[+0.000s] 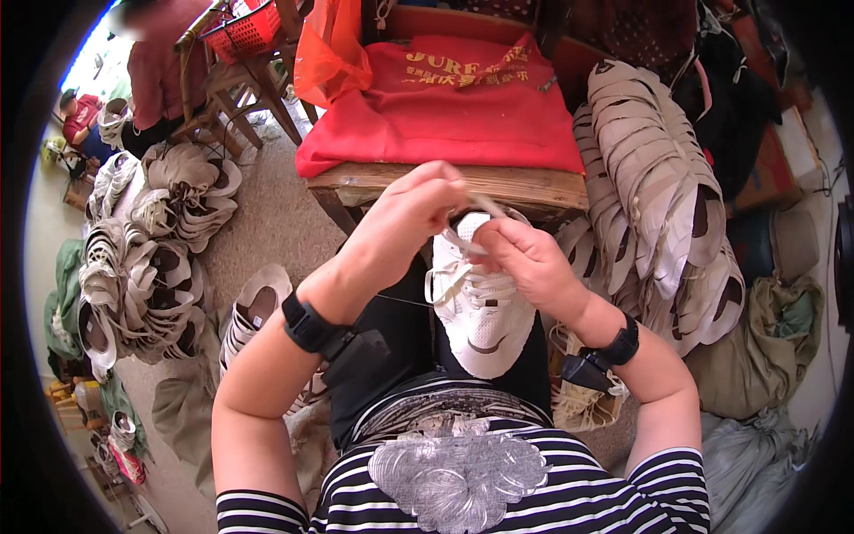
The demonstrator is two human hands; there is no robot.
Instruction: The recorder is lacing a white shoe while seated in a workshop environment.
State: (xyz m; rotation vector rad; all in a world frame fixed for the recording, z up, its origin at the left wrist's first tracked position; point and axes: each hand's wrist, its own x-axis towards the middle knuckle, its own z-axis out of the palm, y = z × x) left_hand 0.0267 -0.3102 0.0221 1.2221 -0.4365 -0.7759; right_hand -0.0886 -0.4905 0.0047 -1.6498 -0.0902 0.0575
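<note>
A white sneaker upper [483, 331] lies across my lap, its toe toward me, with pale laces [449, 280] running through part of its front. My left hand [411, 212] is closed in a pinch above the far end of the upper, at its left side. My right hand [534, 265] pinches beside the tongue, over the upper's right edge. Between the two hands stretches a short pale length of shoelace [485, 206], with its ends hidden in my fingers. A loop of lace hangs at the upper's left side.
Ahead stands a wooden bench [525, 189] covered with a red cloth [436, 125]. Stacked shoe uppers [645, 151] hang at the right; more piles [147, 267] lie left. Loose laces [583, 405] sit in a container by my right wrist. Another person [165, 71] sits far left.
</note>
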